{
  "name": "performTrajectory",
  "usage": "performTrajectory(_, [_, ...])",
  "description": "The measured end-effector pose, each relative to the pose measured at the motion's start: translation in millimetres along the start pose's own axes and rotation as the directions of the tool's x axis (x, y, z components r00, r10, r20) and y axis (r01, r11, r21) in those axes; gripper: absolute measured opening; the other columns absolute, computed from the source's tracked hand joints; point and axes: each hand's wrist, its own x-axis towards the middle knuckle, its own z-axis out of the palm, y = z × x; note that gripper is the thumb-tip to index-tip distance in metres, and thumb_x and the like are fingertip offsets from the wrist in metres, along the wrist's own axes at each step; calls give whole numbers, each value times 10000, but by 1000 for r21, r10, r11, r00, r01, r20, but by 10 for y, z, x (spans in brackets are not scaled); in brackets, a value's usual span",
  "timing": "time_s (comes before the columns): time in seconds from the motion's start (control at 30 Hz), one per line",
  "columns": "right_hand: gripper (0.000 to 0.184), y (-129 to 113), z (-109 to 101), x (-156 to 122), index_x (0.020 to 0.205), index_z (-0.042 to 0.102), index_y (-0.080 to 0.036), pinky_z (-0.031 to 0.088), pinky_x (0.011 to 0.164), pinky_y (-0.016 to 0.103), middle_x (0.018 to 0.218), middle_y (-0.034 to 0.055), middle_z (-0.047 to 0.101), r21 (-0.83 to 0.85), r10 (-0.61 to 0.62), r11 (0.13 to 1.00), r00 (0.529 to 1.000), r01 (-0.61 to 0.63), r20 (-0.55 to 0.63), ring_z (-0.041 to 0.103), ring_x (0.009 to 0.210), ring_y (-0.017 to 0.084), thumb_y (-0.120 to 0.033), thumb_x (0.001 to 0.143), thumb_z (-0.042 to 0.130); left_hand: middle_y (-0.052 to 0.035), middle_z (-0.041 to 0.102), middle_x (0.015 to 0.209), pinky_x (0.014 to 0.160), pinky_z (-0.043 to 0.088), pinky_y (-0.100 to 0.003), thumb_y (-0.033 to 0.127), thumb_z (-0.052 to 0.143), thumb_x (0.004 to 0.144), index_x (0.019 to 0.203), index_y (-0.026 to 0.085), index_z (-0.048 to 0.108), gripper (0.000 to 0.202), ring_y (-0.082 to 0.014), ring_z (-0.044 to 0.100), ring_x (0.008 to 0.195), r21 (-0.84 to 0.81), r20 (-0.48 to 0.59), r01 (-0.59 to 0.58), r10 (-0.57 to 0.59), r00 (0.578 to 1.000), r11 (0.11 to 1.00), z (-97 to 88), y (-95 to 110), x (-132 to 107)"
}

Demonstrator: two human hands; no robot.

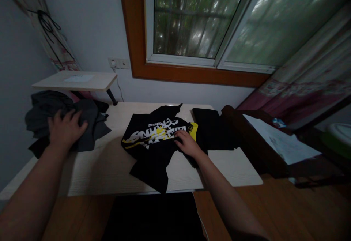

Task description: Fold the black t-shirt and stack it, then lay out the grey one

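Note:
A black T-shirt (153,153) with white lettering and yellow patches lies rumpled on the middle of the table. My right hand (188,143) rests on its right part, fingers bent against the print; whether cloth is pinched between them does not show. At the left, my left hand (65,129) lies with fingers spread on a heap of dark grey clothes (49,109). A grey garment (90,124) hangs loosely from that heap toward the middle. Right of the T-shirt lies a flat, folded black garment (214,127).
The pale wooden table (233,168) stands below a window with a brown frame (192,74). A small raised shelf (95,82) holds a paper sheet behind the heap. Beyond the table's right end is dark brown furniture (252,142) with a white sheet (279,142) on it.

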Motion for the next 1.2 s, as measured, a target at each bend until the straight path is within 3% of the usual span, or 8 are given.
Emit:
performTrajectory(0.17, [140,-24,-11,1,1022,608,-226,468,1012,462,1162,85,627,-13,1,1000,1000,-1,3,572,1123,261,-163,897,614,-185,544,1463,1178,100,-636,424,460,965,1393,83,547,554,-369,246,1466,149,-75,-43,54,996,988,286,121,-101])
performTrajectory(0.37, [133,-70,-40,-3,1031,609,-223,467,1010,449,1154,87,628,-24,14,1000,1000,-14,11,573,1111,257,-168,909,609,-165,639,1297,1194,75,-603,366,455,966,1149,80,660,396,-334,330,1427,162,-114,-90,109,987,983,326,153,-142])
performTrajectory(0.47, [134,-75,-45,-1,1028,618,-222,468,1012,445,1155,89,629,-34,14,999,1000,-13,19,572,1116,259,-171,905,612,-142,658,1250,1196,92,-586,348,476,952,1112,108,661,342,-312,363,1410,194,-124,-94,119,985,977,354,134,-153])
performTrajectory(0.6, [164,-86,-46,-10,1051,625,-223,473,1014,449,1169,91,634,-84,33,996,999,-32,10,573,1127,264,-172,896,614,-166,653,1280,1200,97,-569,331,479,949,1137,95,656,350,-302,374,1412,217,-141,-84,116,983,973,379,139,-155])
performTrajectory(0.77, [187,-132,-70,-29,1088,630,-225,484,1016,449,1219,100,622,-154,43,987,999,-41,5,582,1141,266,-185,907,603,-201,513,1485,1200,80,-611,359,511,949,1382,90,548,512,-339,309,1464,93,-264,-41,64,962,995,297,209,-110])
performTrajectory(0.97, [178,-125,-78,-30,1081,636,-233,496,1010,450,1231,93,614,-149,22,989,1000,-22,-4,593,1133,262,-185,914,596,-173,434,1553,1209,95,-630,384,549,938,1379,110,547,519,-349,221,1509,-44,-402,-8,-10,915,999,189,223,1])
performTrajectory(1.07, [177,-100,-63,-32,1081,640,-228,498,1006,457,1223,95,618,-153,16,988,1000,-17,-5,593,1134,265,-188,913,603,-161,447,1533,1215,83,-648,343,577,917,1266,114,605,418,-345,218,1512,-67,-417,-63,29,909,996,252,202,20])
performTrajectory(1.2, [182,-96,-54,-35,1101,648,-221,497,1007,461,1227,101,625,-166,12,986,1000,-13,-10,593,1138,267,-198,927,602,-113,570,1381,1220,177,-632,294,570,901,1028,153,669,214,-318,321,1477,-143,-350,-277,213,912,950,477,239,16])
